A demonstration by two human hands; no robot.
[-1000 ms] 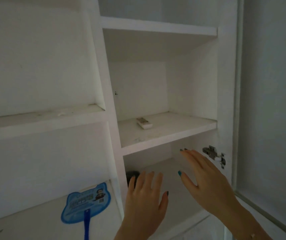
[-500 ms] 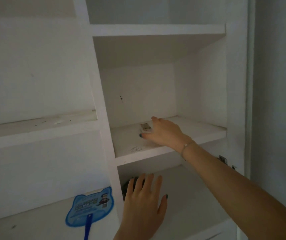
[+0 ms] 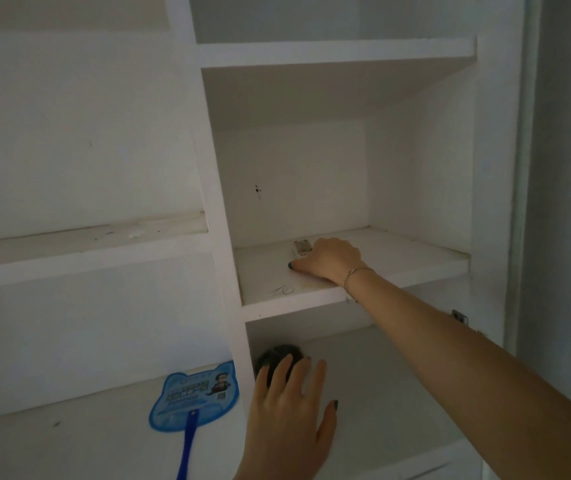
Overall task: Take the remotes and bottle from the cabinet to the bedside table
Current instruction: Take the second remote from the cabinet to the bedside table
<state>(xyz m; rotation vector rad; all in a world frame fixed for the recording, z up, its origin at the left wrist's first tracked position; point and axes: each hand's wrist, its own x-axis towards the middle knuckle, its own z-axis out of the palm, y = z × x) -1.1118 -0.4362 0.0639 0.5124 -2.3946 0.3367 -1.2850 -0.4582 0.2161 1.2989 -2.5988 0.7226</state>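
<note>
From the head view, the task is at its start: nothing has reached the bedside table, which is out of sight, and only one remote can be seen.

The small pale rectangular remote [image 3: 302,246] lies flat on the middle shelf [image 3: 398,258] of the white painted cabinet [image 3: 221,202], near the back. The right hand [image 3: 329,259] is on it, fingers [image 3: 322,244] bent down over its near end and thumb stretched along the board. This looks like a grasp closing, with no lift yet.

On the lower shelf [image 3: 381,393], a dark round object [image 3: 278,355] sits against the divider. It may be the bottle's cap, but it is too dim to tell. The left hand [image 3: 291,407] reaches toward it, fingers [image 3: 282,370] straight and slightly apart; whether they touch it is unclear.

The boards are matte, scuffed and marked with pen. The remote is hard, slim plastic. A blue cat-shaped plastic fan [image 3: 195,393] with a thin handle lies in the left bay. A fine chain bracelet [image 3: 356,271] circles the right wrist.
</note>
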